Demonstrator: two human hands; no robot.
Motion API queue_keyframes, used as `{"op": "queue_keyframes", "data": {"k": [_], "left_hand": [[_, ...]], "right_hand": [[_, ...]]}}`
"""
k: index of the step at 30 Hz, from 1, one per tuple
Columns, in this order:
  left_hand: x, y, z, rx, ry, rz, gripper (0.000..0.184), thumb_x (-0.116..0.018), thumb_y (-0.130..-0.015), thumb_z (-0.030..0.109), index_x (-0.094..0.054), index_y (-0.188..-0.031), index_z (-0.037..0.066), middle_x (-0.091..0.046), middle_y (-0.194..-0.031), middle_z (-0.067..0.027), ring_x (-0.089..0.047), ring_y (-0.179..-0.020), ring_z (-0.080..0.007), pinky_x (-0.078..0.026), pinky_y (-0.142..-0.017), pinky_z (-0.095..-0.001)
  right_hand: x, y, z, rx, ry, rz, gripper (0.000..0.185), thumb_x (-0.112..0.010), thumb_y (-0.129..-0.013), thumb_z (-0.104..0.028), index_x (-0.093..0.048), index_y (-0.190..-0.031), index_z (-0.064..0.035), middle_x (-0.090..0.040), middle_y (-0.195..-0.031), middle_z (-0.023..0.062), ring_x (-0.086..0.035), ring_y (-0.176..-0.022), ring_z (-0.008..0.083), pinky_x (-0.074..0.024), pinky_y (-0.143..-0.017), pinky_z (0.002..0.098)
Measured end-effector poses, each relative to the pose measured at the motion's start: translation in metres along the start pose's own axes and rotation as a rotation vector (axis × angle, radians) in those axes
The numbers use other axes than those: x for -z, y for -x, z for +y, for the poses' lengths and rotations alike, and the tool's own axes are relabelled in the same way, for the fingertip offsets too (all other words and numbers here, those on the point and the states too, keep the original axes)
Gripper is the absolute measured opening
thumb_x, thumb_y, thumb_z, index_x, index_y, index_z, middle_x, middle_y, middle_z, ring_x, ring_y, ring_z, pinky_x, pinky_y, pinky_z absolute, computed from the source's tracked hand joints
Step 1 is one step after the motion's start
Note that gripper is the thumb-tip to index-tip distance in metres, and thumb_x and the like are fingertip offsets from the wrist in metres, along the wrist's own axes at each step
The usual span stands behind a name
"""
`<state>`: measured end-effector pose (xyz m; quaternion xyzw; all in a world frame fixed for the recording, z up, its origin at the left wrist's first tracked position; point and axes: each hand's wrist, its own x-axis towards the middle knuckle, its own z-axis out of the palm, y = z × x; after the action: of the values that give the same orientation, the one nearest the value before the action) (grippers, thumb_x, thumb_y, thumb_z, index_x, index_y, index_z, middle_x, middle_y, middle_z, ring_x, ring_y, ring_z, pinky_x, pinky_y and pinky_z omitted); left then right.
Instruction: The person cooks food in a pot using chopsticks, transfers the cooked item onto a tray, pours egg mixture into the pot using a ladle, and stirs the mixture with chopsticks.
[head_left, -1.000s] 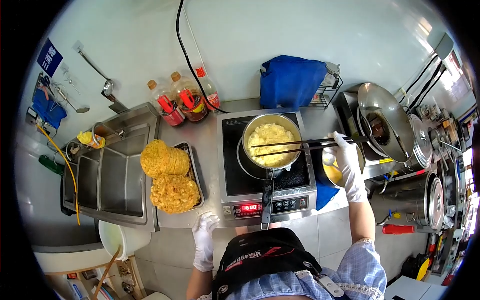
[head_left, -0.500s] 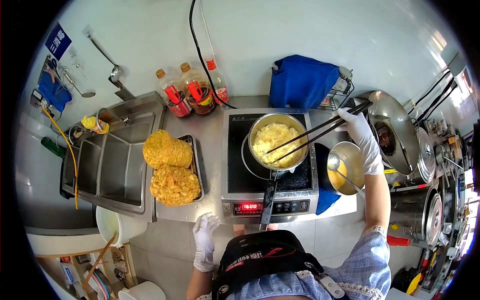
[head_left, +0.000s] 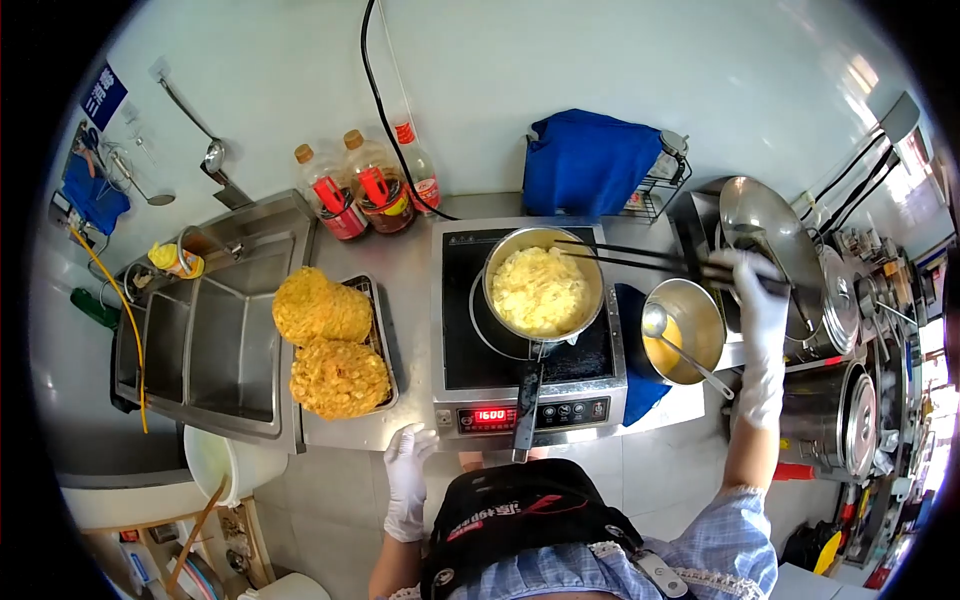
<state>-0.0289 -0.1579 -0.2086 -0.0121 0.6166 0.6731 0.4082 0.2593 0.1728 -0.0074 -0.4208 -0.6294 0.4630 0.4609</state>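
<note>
My right hand [head_left: 757, 300], in a white glove and slightly blurred, grips a pair of long dark chopsticks [head_left: 640, 255]. Their tips are over the right rim of a saucepan [head_left: 491, 290] and point left. Inside the pan lies a pale yellow, fluffy mass that looks like scrambled egg [head_left: 542, 292]. The pan sits on an induction cooker [head_left: 462, 350] showing 1600, its black handle [head_left: 527, 405] toward me. My gloved left hand [head_left: 406, 485] holds nothing; its fingers are loosely bent near the counter's front edge, left of the cooker.
Right of the cooker, a metal pot [head_left: 705, 310] holds yellow liquid and a ladle [head_left: 656, 321]. Two golden fried rounds [head_left: 340, 378] rest on a tray at left, beside a double sink [head_left: 235, 350]. Sauce bottles [head_left: 378, 195] and a blue cloth [head_left: 590, 165] stand along the wall.
My right hand has drawn the chopsticks up and right, so their tips moved from the egg to the pan's right rim. The view has shifted slightly; my left hand stays near the counter edge.
</note>
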Motion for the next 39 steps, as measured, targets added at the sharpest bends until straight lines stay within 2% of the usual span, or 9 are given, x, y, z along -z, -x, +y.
{"op": "queue_keyframes", "data": {"k": [2, 4, 7, 12, 14, 17, 33, 36, 39], "left_hand": [[0.0, -0.004, 0.001, -0.003, 0.006, -0.02, 0.022, -0.05, -0.092, 0.019, -0.059, -0.099, 0.0, -0.063, -0.082, -0.0083, -0.063, -0.077, -0.0182, -0.05, -0.07, -0.0275], [-0.002, -0.007, 0.003, -0.007, 0.008, -0.041, 0.023, -0.05, -0.092, 0.02, -0.059, -0.099, 0.0, -0.062, -0.083, -0.0084, -0.063, -0.078, -0.0185, -0.05, -0.07, -0.0275], [-0.006, -0.009, 0.008, -0.02, -0.011, -0.077, 0.023, -0.05, -0.092, 0.02, -0.058, -0.1, 0.0, -0.062, -0.085, -0.0086, -0.062, -0.08, -0.0187, -0.05, -0.071, -0.0274], [-0.009, -0.016, 0.012, 0.009, -0.045, -0.132, 0.024, -0.048, -0.093, 0.021, -0.057, -0.101, 0.0, -0.062, -0.085, -0.0083, -0.062, -0.081, -0.0181, -0.049, -0.073, -0.0268], [-0.009, -0.015, 0.014, 0.002, -0.049, -0.137, 0.024, -0.048, -0.093, 0.021, -0.057, -0.101, 0.0, -0.062, -0.085, -0.0081, -0.062, -0.081, -0.0179, -0.049, -0.073, -0.0267], [-0.006, -0.015, 0.014, -0.007, -0.047, -0.134, 0.023, -0.048, -0.093, 0.02, -0.057, -0.102, 0.001, -0.062, -0.085, -0.008, -0.062, -0.081, -0.0177, -0.049, -0.073, -0.0266], [-0.001, -0.015, 0.012, -0.018, -0.039, -0.094, 0.025, -0.05, -0.092, 0.02, -0.056, -0.1, -0.002, -0.061, -0.086, -0.0106, -0.061, -0.082, -0.0202, -0.05, -0.075, -0.0308], [-0.001, -0.015, 0.012, -0.017, -0.033, -0.097, 0.026, -0.05, -0.092, 0.021, -0.056, -0.1, -0.003, -0.061, -0.087, -0.011, -0.061, -0.082, -0.0205, -0.05, -0.075, -0.0307], [-0.005, -0.012, 0.014, -0.008, -0.051, -0.099, 0.023, -0.049, -0.092, 0.02, -0.058, -0.1, 0.001, -0.062, -0.084, -0.0076, -0.062, -0.081, -0.0176, -0.049, -0.073, -0.0265]], "right_hand": [[-0.02, 0.044, -0.007, 0.074, 0.163, 0.08, 0.017, -0.053, -0.084, -0.007, -0.067, -0.09, 0.0014, -0.065, -0.09, 0.0072, -0.061, -0.084, 0.0143, -0.0463, -0.081, 0.0282], [-0.017, 0.075, 0.023, 0.407, 0.344, 0.006, 0.016, -0.058, -0.075, 0.003, -0.065, -0.089, 0.0031, -0.066, -0.09, 0.0105, -0.062, -0.086, 0.0194, -0.0461, -0.084, 0.0303], [-0.039, 0.106, 0.033, 0.516, 0.524, -0.131, 0.022, -0.068, -0.071, 0.002, -0.064, -0.093, -0.0004, -0.065, -0.094, 0.0147, -0.062, -0.088, 0.0283, -0.049, -0.082, 0.0342], [-0.073, 0.117, 0.057, 0.644, 0.558, -0.225, 0.033, -0.071, -0.067, 0.002, -0.061, -0.098, -0.0018, -0.062, -0.098, 0.0158, -0.061, -0.091, 0.029, -0.0508, -0.078, 0.033], [-0.082, 0.123, 0.06, 0.546, 0.486, -0.28, 0.034, -0.071, -0.067, 0.001, -0.06, -0.099, -0.0024, -0.062, -0.096, 0.0154, -0.062, -0.088, 0.029, -0.0525, -0.074, 0.0328], [-0.087, 0.122, 0.066, 0.701, 0.599, -0.268, 0.035, -0.072, -0.065, -0.001, -0.06, -0.098, -0.002, -0.062, -0.096, 0.0149, -0.062, -0.087, 0.0305, -0.0527, -0.074, 0.0331], [-0.082, 0.12, 0.051, 0.688, 0.563, -0.212, 0.032, -0.072, -0.066, -0.001, -0.061, -0.096, -0.0013, -0.063, -0.095, 0.016, -0.062, -0.084, 0.0301, -0.0529, -0.072, 0.0327], [-0.074, 0.127, 0.045, 0.678, 0.498, -0.151, 0.02, -0.066, -0.075, -0.002, -0.061, -0.094, 0.0006, -0.063, -0.095, 0.0186, -0.062, -0.086, 0.0319, -0.0504, -0.076, 0.0355], [-0.069, 0.129, 0.041, 0.467, 0.348, -0.035, 0.024, -0.063, -0.071, 0.007, -0.063, -0.094, 0.0, -0.064, -0.093, 0.0165, -0.063, -0.085, 0.0287, -0.0488, -0.081, 0.033]]}}
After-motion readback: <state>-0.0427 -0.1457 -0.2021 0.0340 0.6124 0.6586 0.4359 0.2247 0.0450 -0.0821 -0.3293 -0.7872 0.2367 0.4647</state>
